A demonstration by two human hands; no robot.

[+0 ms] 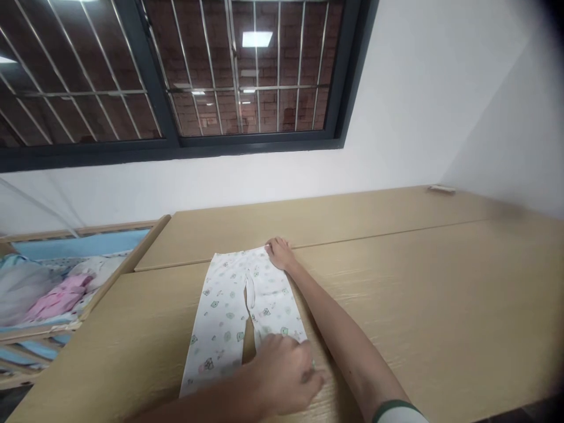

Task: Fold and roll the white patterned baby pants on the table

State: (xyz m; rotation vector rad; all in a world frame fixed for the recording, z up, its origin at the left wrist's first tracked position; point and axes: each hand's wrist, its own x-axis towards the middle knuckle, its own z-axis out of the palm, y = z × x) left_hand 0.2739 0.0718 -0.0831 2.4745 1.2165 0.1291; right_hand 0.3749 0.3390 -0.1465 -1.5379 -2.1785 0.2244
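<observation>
A small pair of white baby pants (pixel 224 311) with a green print lies flat on the wooden table (pixel 418 294), waistband away from me and legs toward me. My right hand (pixel 278 252) reaches across to the far right corner of the waistband, fingers curled on the cloth. My left hand (pixel 286 376) is closed over the cuff of the right-hand leg near the table's front edge, hiding that cuff. The left-hand leg lies free.
A wooden crib (pixel 110 276) with blue lining, pink clothes (pixel 59 296) and other laundry stands to the left of the table. A small pale object (pixel 441 188) lies at the table's far right corner. White wall and a barred window (pixel 176 70) are behind.
</observation>
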